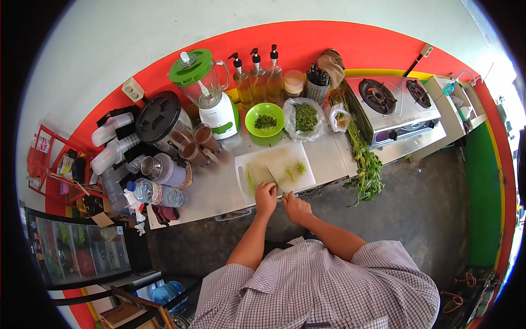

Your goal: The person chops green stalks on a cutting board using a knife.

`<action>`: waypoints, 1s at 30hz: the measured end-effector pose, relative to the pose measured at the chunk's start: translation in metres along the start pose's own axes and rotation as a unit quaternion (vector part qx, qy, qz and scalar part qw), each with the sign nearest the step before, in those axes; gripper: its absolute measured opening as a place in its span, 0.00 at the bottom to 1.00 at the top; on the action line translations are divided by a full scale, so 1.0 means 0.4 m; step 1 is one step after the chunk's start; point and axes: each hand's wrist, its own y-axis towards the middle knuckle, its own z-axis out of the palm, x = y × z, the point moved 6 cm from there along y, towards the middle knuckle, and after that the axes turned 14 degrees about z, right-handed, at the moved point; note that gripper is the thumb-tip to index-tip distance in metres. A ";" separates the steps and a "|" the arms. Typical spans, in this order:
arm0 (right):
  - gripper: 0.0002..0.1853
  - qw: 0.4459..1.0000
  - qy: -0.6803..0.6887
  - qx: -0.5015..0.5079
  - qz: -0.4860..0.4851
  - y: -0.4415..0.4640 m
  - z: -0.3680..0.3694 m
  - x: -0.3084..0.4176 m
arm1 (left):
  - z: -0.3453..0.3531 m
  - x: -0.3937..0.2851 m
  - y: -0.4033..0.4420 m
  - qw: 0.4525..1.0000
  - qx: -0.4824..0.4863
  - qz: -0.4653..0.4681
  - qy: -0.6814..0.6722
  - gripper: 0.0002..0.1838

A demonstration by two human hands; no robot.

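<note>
A white cutting board (302, 152) lies near the counter's front edge. On it are a pile of chopped green pieces (301, 168), more cut bits beside it, and a pale green stalk (250, 178) at the left. My right hand (296, 209) is closed around the handle of a knife (272, 172), its blade slanting up and left over the board. At the board's front edge my left hand (266, 198) has its fingers curled together beside the blade. What those fingers hold, if anything, is hidden.
Behind the board are a green bowl (278, 109) of chopped greens, a plastic bag (319, 130) of greens, and a blender (218, 112). Leafy stalks (359, 148) overhang the counter beside a gas stove (395, 117). A water bottle (159, 193) and cups (193, 153) stand left.
</note>
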 end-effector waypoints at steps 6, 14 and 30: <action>0.26 0.999 0.013 0.039 0.032 -0.031 0.012 -0.007 | 0.003 0.009 -0.014 0.999 -0.034 0.009 -0.026 0.04; 0.26 0.998 0.023 0.041 -0.042 0.010 -0.007 -0.008 | -0.005 -0.010 -0.017 0.996 -0.076 -0.004 -0.053 0.04; 0.25 0.996 0.049 0.070 -0.011 -0.019 0.013 -0.039 | -0.010 -0.006 -0.013 0.996 -0.079 -0.009 -0.047 0.06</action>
